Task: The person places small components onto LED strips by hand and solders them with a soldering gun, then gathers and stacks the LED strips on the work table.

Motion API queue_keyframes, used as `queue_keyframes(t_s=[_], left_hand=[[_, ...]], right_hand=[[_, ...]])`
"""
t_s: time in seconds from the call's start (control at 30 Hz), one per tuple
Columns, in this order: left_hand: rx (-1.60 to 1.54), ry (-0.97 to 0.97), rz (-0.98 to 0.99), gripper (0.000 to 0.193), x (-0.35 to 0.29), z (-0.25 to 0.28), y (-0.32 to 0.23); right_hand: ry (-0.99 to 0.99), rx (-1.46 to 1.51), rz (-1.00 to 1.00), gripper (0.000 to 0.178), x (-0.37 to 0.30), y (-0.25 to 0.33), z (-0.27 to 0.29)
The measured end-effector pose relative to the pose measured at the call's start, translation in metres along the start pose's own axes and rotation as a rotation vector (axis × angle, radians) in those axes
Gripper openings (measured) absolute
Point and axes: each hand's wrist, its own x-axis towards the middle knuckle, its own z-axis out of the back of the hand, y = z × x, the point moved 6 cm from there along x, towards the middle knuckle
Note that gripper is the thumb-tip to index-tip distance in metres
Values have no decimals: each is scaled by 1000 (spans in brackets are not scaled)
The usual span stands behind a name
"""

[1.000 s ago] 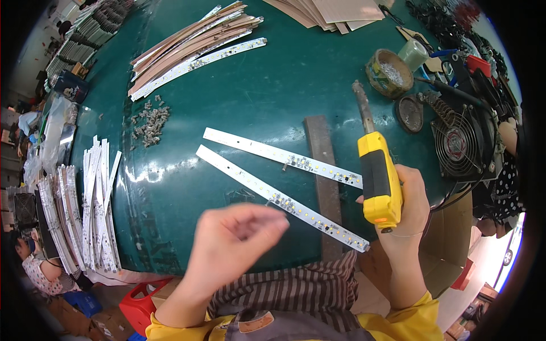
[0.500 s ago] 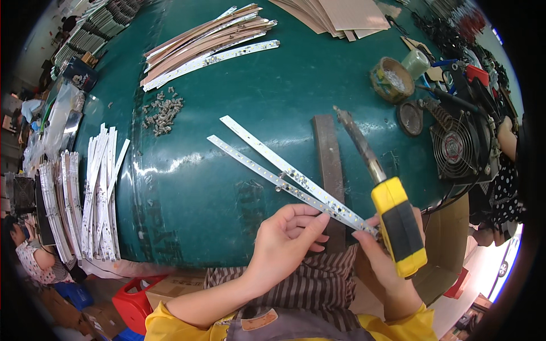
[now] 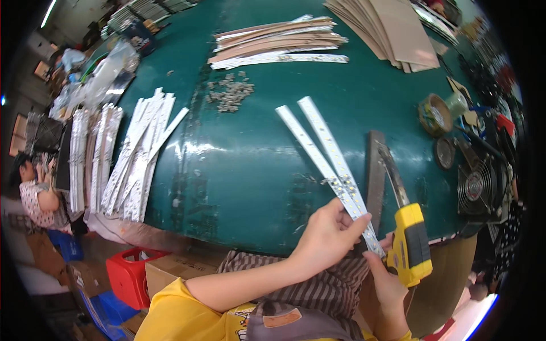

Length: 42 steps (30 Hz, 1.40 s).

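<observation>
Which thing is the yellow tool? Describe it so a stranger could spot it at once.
Start at the green table, then find the right hand by its near edge. It holds the tool: a chunky yellow body with a black panel and long metal shaft. Thick and brightly coloured, it stands apart from the thin white strips beside it.

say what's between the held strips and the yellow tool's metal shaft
In the head view, a dark bar shows between the held strips and the metal shaft.
</observation>
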Motion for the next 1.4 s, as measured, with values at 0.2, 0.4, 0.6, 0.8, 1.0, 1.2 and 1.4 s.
queue_keyframes(t_s=[0.2,0.4,0.6,0.8,1.0,1.2,1.4], left_hand=[[169,-96,-180,21,-26,47,-33],[604,-255,92,26,-73,202,-107],[978,-528,349,25,-129,335,-145],[1039,-687,368,26,-137,349,-144],[1577,-1102,-67,33,-125,300,-146],[2004,-528,-394,47,-64,246,-78],[1943,-646,-458,56,-83,309,-78]], right_hand=[[14,65,156,60,-17,17,14],[-104,159,165,48,-12,-6,35],[-238,164,99,48,-9,-13,41],[-215,240,41,45,-14,16,31],[-268,187,47,42,-23,10,46],[-344,98,35,43,-25,-8,63],[-382,180,-46,45,-28,-15,65]])
